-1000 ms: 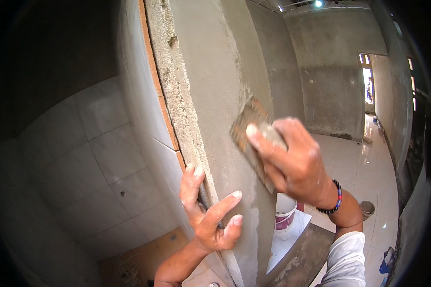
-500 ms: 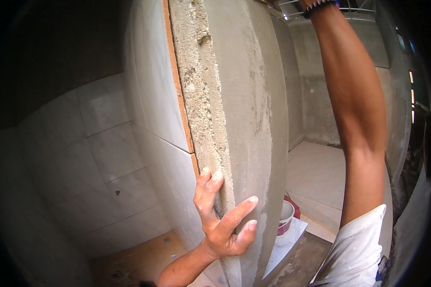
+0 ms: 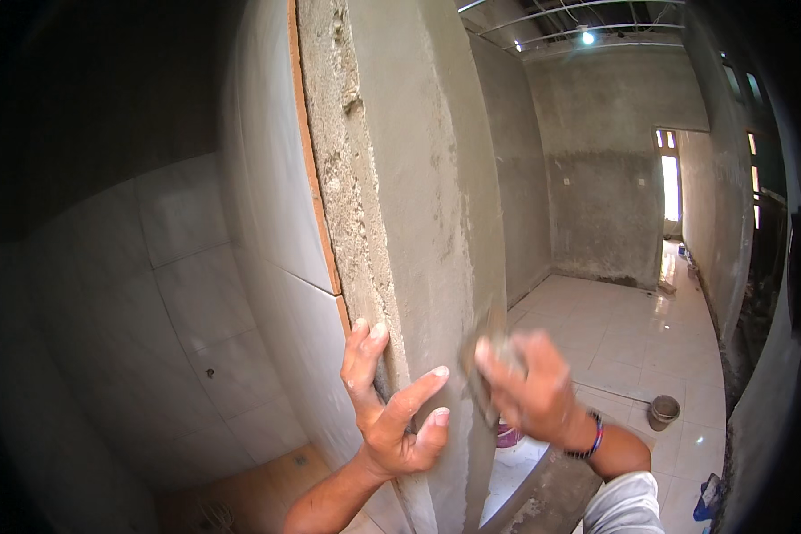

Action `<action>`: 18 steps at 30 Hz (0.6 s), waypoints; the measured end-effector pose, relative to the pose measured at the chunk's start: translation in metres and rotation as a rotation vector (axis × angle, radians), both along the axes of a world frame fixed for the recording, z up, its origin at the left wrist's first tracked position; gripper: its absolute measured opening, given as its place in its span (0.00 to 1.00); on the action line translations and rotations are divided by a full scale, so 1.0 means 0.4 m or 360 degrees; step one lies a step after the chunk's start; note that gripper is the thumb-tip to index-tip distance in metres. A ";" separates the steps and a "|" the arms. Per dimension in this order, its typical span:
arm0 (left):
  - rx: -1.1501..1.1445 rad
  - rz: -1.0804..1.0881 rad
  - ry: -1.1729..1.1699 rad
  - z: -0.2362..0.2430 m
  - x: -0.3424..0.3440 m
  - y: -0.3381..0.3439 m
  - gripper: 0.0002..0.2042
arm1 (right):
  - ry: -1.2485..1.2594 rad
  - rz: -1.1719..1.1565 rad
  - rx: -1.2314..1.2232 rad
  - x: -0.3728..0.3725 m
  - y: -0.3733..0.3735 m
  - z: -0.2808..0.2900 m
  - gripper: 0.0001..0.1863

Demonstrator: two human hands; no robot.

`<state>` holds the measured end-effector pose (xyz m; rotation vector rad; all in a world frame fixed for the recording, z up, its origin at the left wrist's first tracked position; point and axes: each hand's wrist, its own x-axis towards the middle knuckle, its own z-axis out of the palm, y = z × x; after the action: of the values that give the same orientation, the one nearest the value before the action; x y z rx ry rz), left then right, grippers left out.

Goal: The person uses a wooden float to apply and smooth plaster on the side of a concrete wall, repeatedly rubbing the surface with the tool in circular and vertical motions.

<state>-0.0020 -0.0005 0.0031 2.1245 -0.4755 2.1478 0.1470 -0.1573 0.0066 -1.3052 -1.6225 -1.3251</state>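
A plastered grey wall end (image 3: 423, 205) stands upright before me, with a rough mortar strip (image 3: 347, 196) along its left edge. My left hand (image 3: 387, 414) braces against that strip low down, fingers spread, two fingertips on the rough mortar and the others reaching over the plaster. My right hand (image 3: 534, 383), smeared by motion, grips a grey-brown, pad-like thing (image 3: 476, 369) at the wall's right side; its kind is hidden by blur. White tiles (image 3: 298, 222) with an orange-brown edge cover the wall's left face.
Behind my right hand sits a partly hidden pinkish bucket (image 3: 507, 434) near a white sheet (image 3: 513, 472). Farther right, a small grey bucket (image 3: 663, 411) stands on the pale tiled floor (image 3: 587, 311). A doorway (image 3: 670, 187) opens in the back wall.
My right arm, stretched up past the upper edge before, has come down; its hand is now at the wall beside my left hand. The left hand keeps its place on the wall.
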 end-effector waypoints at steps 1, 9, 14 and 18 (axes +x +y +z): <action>0.0002 -0.0008 0.0001 0.002 0.001 -0.001 0.16 | -0.0014 0.0006 -0.0053 -0.004 -0.006 -0.046 0.31; 0.0022 0.0018 0.0029 -0.004 -0.007 0.005 0.15 | -0.0270 -0.0059 0.0432 0.039 0.061 0.311 0.28; -0.0038 0.0005 0.0010 -0.004 -0.016 0.007 0.16 | -0.0388 -0.0225 0.0695 0.099 0.117 0.783 0.18; 0.0009 -0.0075 0.0047 -0.006 -0.006 -0.002 0.16 | 0.0003 0.0248 0.0379 0.071 0.050 1.053 0.12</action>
<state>-0.0042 -0.0013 0.0007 2.1230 -0.5241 2.0896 0.1755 -0.1373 0.4277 -1.0178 -1.4810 -1.3724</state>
